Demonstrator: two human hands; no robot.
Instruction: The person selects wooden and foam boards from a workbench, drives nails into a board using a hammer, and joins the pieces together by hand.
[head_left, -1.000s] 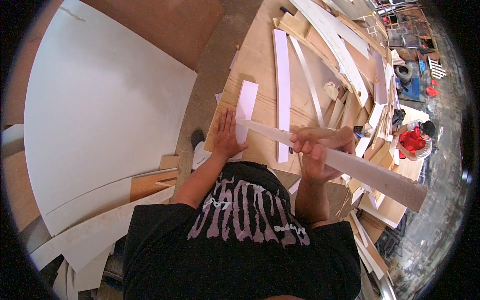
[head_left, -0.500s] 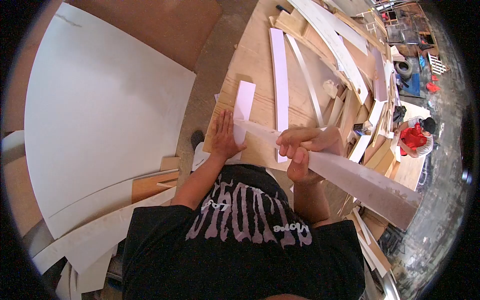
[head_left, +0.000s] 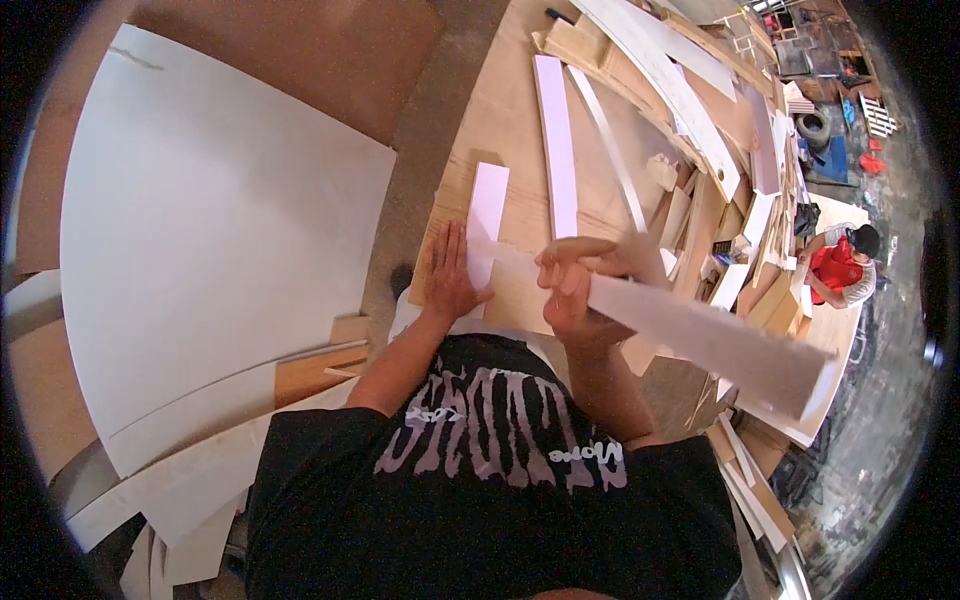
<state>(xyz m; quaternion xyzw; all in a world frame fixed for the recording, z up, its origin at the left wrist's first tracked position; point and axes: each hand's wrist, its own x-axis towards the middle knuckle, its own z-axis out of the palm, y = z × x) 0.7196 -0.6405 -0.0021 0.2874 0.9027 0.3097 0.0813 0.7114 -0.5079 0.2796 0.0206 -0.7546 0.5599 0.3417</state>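
On the near end of the plywood table [head_left: 508, 125], my left hand [head_left: 457, 275] lies flat with its fingers stretched out. It presses against the edge of a short pale pinkish-white strip [head_left: 488, 195]. My right hand [head_left: 585, 285] is closed round a long pale board [head_left: 710, 335], gripping it partway along. The narrow-looking end of this board reaches over the short strip beside my left fingers; its wider-looking end sticks out to the right. Blur softens the board and my right wrist. Whether the board touches the strip, I cannot tell.
A long pinkish strip [head_left: 556, 150] and a thin white strip [head_left: 610, 150] lie farther up the table. Wood offcuts [head_left: 690, 215] are heaped along its right side. A large white panel [head_left: 230, 220] stands at left. A person in red [head_left: 838, 270] is at far right.
My right hand has shifted left with the long board, whose outer end has moved slightly left and up. My left hand has stayed on the short strip.
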